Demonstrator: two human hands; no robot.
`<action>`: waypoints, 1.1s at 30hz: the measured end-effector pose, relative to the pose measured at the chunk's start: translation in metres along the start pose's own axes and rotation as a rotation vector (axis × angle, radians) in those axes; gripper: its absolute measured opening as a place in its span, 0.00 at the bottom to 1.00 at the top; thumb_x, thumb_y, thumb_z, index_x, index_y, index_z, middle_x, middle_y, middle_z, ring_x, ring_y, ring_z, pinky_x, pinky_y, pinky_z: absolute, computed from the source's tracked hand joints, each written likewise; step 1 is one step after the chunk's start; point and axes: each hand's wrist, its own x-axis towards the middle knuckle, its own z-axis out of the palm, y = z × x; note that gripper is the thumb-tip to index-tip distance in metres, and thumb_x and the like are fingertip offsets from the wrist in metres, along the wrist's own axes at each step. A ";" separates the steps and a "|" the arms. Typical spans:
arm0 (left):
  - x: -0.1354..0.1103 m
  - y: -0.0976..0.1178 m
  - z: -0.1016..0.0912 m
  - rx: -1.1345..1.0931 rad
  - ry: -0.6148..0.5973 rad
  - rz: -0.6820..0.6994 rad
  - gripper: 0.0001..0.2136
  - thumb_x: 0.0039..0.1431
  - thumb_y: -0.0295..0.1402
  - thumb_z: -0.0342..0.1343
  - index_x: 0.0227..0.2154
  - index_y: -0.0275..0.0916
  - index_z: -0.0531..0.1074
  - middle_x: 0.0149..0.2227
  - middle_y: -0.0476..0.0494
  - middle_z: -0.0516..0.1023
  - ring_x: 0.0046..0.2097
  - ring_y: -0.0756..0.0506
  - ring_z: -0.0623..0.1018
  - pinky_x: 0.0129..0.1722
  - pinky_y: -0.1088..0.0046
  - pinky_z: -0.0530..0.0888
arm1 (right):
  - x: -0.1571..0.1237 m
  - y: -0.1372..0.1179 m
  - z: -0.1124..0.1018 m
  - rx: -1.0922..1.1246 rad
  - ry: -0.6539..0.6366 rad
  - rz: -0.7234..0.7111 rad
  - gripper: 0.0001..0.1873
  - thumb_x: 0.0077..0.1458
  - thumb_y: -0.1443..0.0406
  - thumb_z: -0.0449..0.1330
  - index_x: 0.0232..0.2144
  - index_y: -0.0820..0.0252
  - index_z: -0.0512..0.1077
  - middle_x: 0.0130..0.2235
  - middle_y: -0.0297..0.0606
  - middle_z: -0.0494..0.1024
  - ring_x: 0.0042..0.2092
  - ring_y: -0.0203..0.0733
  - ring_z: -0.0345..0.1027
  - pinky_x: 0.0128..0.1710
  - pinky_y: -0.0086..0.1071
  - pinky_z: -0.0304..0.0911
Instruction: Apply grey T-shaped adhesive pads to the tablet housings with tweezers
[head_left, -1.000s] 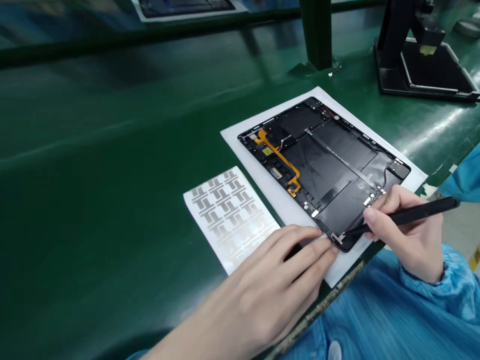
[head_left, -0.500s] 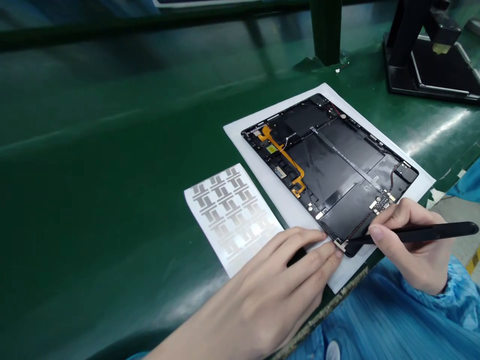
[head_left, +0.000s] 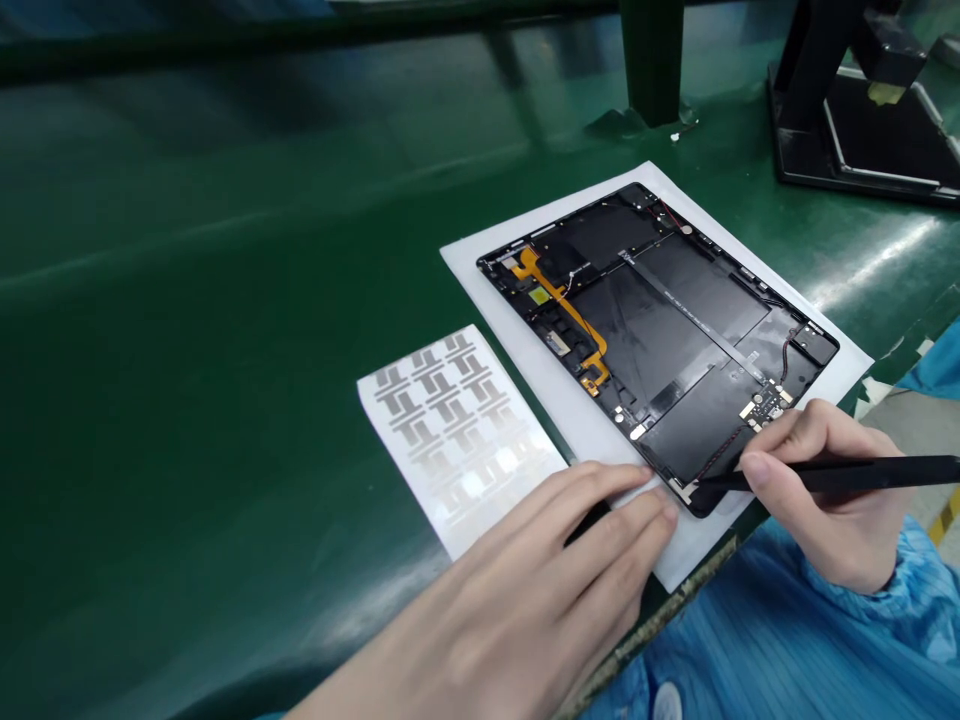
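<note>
one opened black tablet (head_left: 622, 330) is laid on one white sheet of paper (head_left: 531, 350), on a green table (head_left: 225, 400). at its near corner, the tip of one black tool (head_left: 855, 474) is held at one small pale strip (head_left: 684, 491); whether they touch cannot be told. the tool is pinched by the closed right hand (head_left: 840, 525). the left hand (head_left: 540, 590) is spread open, gripping nothing visible, its fingertips rested by the tablet's edge. one card (head_left: 454, 533), printed in three columns, is partly covered by it. beyond, one post (head_left: 652, 60) and one stand (head_left: 806, 90) are seen.
</note>
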 end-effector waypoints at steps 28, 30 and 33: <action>-0.018 0.017 0.017 0.106 -0.005 -0.104 0.19 0.68 0.23 0.36 0.51 0.31 0.71 0.49 0.45 0.75 0.55 0.40 0.68 0.57 0.62 0.63 | 0.008 -0.005 -0.001 -0.037 -0.204 0.016 0.10 0.56 0.69 0.63 0.25 0.58 0.66 0.23 0.30 0.73 0.21 0.31 0.62 0.20 0.26 0.58; -0.021 0.017 0.019 0.113 -0.022 -0.095 0.19 0.67 0.23 0.37 0.52 0.31 0.70 0.51 0.45 0.74 0.56 0.38 0.68 0.59 0.61 0.61 | 0.010 -0.005 -0.001 -0.032 -0.214 0.030 0.12 0.56 0.70 0.62 0.23 0.58 0.65 0.22 0.29 0.71 0.21 0.30 0.59 0.19 0.25 0.56; -0.020 0.017 0.020 0.111 -0.010 -0.092 0.19 0.67 0.22 0.36 0.51 0.30 0.71 0.51 0.43 0.74 0.56 0.37 0.68 0.58 0.59 0.61 | 0.011 -0.005 0.000 -0.028 -0.222 0.057 0.14 0.55 0.69 0.62 0.22 0.59 0.63 0.21 0.29 0.69 0.20 0.29 0.57 0.18 0.25 0.54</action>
